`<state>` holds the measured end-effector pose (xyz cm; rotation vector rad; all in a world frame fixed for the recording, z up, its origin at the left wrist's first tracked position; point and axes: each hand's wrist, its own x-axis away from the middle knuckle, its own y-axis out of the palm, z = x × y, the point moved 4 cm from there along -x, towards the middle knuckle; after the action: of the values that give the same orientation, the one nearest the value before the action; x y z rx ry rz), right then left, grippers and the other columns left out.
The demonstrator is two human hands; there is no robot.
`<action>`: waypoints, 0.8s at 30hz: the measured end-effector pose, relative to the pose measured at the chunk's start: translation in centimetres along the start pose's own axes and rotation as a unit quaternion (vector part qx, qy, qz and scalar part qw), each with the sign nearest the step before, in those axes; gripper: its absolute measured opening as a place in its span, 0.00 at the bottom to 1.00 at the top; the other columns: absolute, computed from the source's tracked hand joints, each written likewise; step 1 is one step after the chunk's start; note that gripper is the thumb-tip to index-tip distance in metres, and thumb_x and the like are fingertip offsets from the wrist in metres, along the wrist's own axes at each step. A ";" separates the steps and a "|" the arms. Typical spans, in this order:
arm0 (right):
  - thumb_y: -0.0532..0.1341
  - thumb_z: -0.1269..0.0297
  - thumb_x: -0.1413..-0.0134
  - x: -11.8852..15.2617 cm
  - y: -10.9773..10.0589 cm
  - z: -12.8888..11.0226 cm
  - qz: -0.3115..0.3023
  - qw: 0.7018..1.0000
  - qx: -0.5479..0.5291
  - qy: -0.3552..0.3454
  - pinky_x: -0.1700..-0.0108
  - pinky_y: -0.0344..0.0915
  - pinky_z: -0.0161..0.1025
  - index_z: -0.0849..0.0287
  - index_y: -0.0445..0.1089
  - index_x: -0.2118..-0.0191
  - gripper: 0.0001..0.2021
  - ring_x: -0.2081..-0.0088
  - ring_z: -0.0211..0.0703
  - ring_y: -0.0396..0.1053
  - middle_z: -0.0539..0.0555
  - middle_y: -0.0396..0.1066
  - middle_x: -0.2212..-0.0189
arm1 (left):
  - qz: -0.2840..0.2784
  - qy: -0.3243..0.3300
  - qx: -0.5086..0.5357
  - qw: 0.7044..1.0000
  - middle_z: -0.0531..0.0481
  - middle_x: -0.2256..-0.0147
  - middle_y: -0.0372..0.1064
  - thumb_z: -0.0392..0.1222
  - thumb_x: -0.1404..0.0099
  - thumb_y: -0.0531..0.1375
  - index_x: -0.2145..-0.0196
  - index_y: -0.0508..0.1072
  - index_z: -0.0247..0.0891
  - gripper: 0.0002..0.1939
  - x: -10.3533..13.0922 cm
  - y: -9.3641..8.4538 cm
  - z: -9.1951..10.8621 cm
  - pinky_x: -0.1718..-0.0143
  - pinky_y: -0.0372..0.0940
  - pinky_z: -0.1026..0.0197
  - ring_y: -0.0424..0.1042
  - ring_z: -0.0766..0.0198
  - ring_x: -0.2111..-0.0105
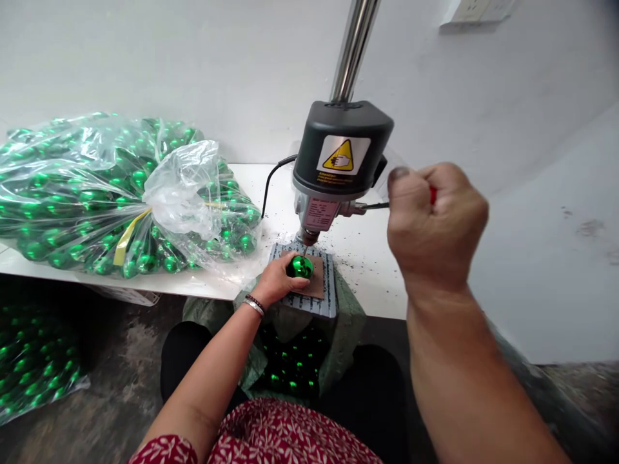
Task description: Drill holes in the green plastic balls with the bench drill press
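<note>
My left hand (276, 281) is closed around a shiny green ball (303, 266), holding it on a brown board (316, 283) over the grooved grey base of a drill press (344, 148). The drill bit (305, 250) points down at the top of the ball; I cannot tell whether it touches. To the right, my right hand (438, 222) makes a fist around the red-ended feed lever (377, 206) of the press.
A tied clear plastic bag (87, 206) full of green balls lies on the white table (372, 283) at left. Another bag of balls (39, 361) stands on the floor. Below the base, a green sack (348, 316) holds more balls. Dark shavings are scattered around the base.
</note>
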<state>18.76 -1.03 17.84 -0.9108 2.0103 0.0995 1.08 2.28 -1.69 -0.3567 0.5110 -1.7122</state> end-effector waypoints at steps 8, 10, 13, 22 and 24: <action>0.58 0.60 0.42 -1.5 0.4 -0.2 0.000 1.000 -0.006 0.011 0.70 0.48 0.31 0.61 0.56 0.76 0.15 0.77 0.26 0.49 0.44 0.53 0.83 | -0.064 0.106 -0.035 0.992 0.46 0.42 0.70 0.28 0.52 0.59 0.46 0.73 0.43 0.34 3.7 -1.7 0.9 0.36 0.58 0.48 0.66 0.52 0.40; 0.58 0.62 0.43 -1.4 0.5 -0.2 0.003 1.000 -0.009 0.023 0.70 0.48 0.32 0.61 0.56 0.77 0.15 0.77 0.26 0.49 0.44 0.53 0.83 | -0.065 0.113 -0.002 0.991 0.46 0.40 0.69 0.28 0.52 0.57 0.50 0.76 0.43 0.30 5.7 -3.0 1.2 0.35 0.57 0.49 0.65 0.54 0.39; 0.59 0.64 0.43 -1.5 0.6 -0.2 0.002 0.999 -0.002 0.045 0.69 0.49 0.33 0.61 0.56 0.77 0.14 0.77 0.25 0.50 0.44 0.54 0.82 | -0.034 0.102 0.086 0.990 0.46 0.55 0.78 0.34 0.46 0.57 0.62 0.79 0.41 0.16 8.3 -5.9 0.8 0.44 0.67 0.52 0.75 0.57 0.52; 0.57 0.51 0.39 -1.1 0.5 0.1 0.007 1.000 -0.002 0.007 0.71 0.49 0.30 0.62 0.58 0.74 0.20 0.77 0.25 0.51 0.43 0.54 0.82 | 0.247 -0.061 -0.230 0.939 0.39 0.57 0.78 0.33 0.39 0.52 0.60 0.80 0.33 0.17 2.2 -13.3 -3.5 0.45 0.66 0.53 0.74 0.53 0.51; 0.56 0.49 0.39 -1.0 0.4 0.0 0.008 1.000 -0.001 0.000 0.72 0.49 0.30 0.62 0.58 0.74 0.22 0.77 0.24 0.50 0.43 0.53 0.82 | 0.161 -0.039 -0.348 0.923 0.36 0.51 0.76 0.33 0.37 0.53 0.52 0.78 0.33 0.20 -0.5 -12.4 -3.3 0.43 0.64 0.51 0.73 0.50 0.47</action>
<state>18.83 -0.13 18.52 -0.8969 2.0177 0.1101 -10.89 5.12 1.94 -0.7974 1.0587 -1.1475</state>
